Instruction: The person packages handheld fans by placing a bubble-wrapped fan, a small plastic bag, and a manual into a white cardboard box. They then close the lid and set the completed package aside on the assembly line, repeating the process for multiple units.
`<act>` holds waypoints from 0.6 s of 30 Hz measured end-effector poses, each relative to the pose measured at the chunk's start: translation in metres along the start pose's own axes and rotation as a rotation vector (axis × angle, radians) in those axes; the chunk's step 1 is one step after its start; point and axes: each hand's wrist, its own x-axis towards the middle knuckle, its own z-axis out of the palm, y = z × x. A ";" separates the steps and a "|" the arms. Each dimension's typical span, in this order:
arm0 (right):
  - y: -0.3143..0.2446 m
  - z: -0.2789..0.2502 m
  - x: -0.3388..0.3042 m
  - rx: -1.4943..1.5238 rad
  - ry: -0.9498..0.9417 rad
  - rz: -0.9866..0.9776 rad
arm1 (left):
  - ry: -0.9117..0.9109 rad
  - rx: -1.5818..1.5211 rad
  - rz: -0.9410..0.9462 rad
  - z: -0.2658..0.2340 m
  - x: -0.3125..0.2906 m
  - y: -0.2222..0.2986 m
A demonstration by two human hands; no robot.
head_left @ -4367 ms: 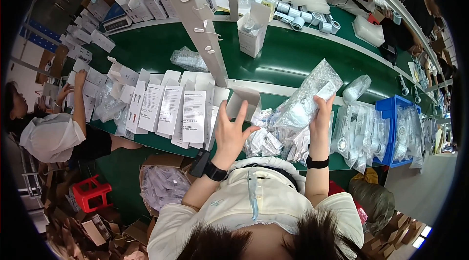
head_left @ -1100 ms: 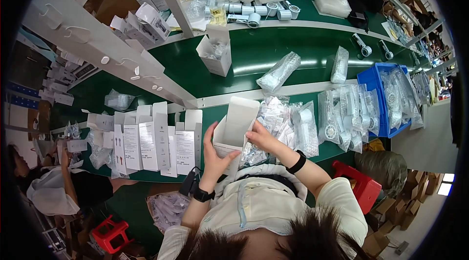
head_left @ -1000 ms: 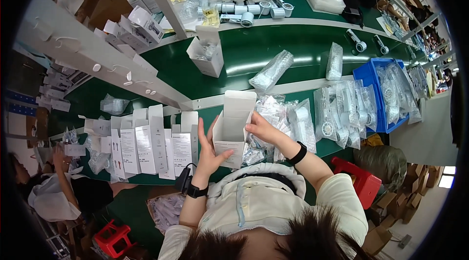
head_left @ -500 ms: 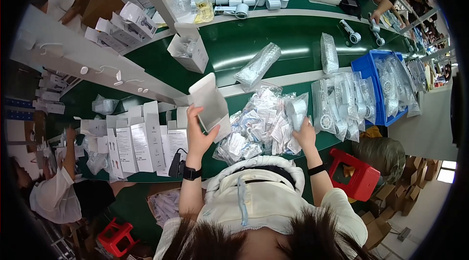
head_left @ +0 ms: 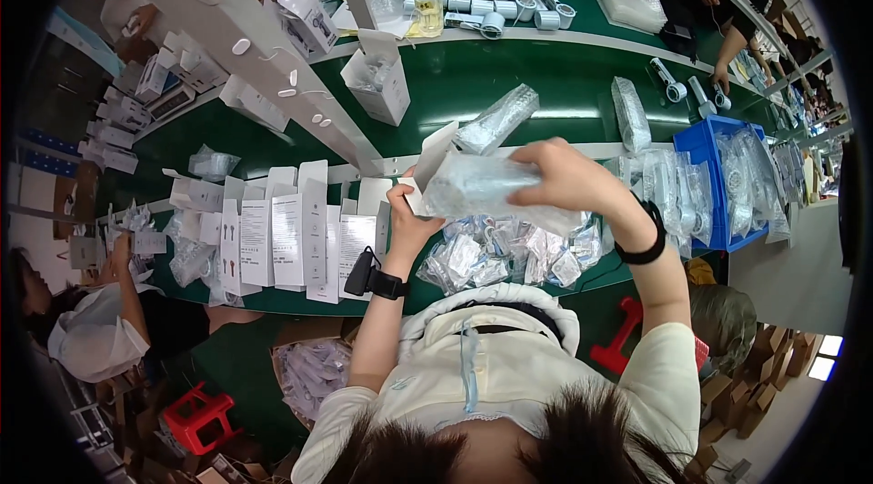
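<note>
My left hand is closed around an open white carton, its flap standing up and much of its body hidden behind a clear bubble-wrapped package. That package lies sideways in my right hand, whose fingers grip its right part. Its left end is at the carton's mouth; whether it is inside, I cannot tell. Below both hands spreads a heap of small clear bags with white and blue contents. Just beyond rests another bubble-wrapped package on the green table.
Upright white cartons stand in a row to my left. On the right are bagged shower-head-like items and a blue crate. A metal post rises at left; an open carton stands beyond it. Other people work nearby.
My right hand has brought the bubble-wrapped package up and left, from the heap to the carton. My left hand still holds the carton, now turned and partly covered. The view has shifted slightly.
</note>
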 end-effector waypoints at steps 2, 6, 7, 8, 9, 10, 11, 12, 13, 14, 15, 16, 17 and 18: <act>-0.014 0.001 0.034 -0.115 -0.012 -0.039 | 0.016 -0.005 0.002 0.002 -0.002 -0.002; -0.041 0.016 0.084 -0.257 -0.013 -0.060 | 0.117 0.009 -0.312 -0.007 -0.015 -0.004; -0.047 0.022 0.092 -0.291 -0.030 -0.066 | 0.123 0.010 -0.316 -0.008 -0.018 -0.006; -0.055 0.026 0.098 -0.339 -0.103 -0.038 | 0.090 0.020 -0.215 -0.009 -0.021 -0.008; -0.064 0.030 0.102 -0.393 -0.176 -0.002 | 0.058 0.022 -0.112 -0.009 -0.024 -0.009; -0.061 0.048 0.113 -0.471 -0.257 -0.052 | 0.024 0.024 -0.009 -0.009 -0.027 -0.010; -0.049 0.068 0.119 -0.540 -0.332 -0.096 | 0.017 0.020 -0.006 -0.007 -0.030 -0.009; -0.044 0.079 0.116 -0.538 -0.328 -0.090 | 0.054 -0.008 -0.063 -0.004 -0.031 -0.009; -0.038 0.090 0.110 -0.476 -0.337 -0.167 | 0.089 -0.037 -0.120 -0.002 -0.033 -0.009; -0.038 0.095 0.104 -0.416 -0.349 -0.252 | 0.131 -0.063 -0.179 -0.001 -0.034 -0.011; -0.033 0.093 0.097 -0.417 -0.348 -0.247 | 0.128 -0.067 -0.178 -0.004 -0.035 -0.013; -0.026 0.083 0.082 -0.040 -0.167 -0.396 | 0.130 -0.064 -0.146 -0.011 -0.039 -0.014; -0.015 0.074 0.068 0.341 0.014 -0.534 | 0.136 -0.057 -0.120 -0.020 -0.044 -0.013; 0.005 0.068 0.056 0.426 0.140 -0.433 | 0.142 -0.051 -0.095 -0.027 -0.047 -0.012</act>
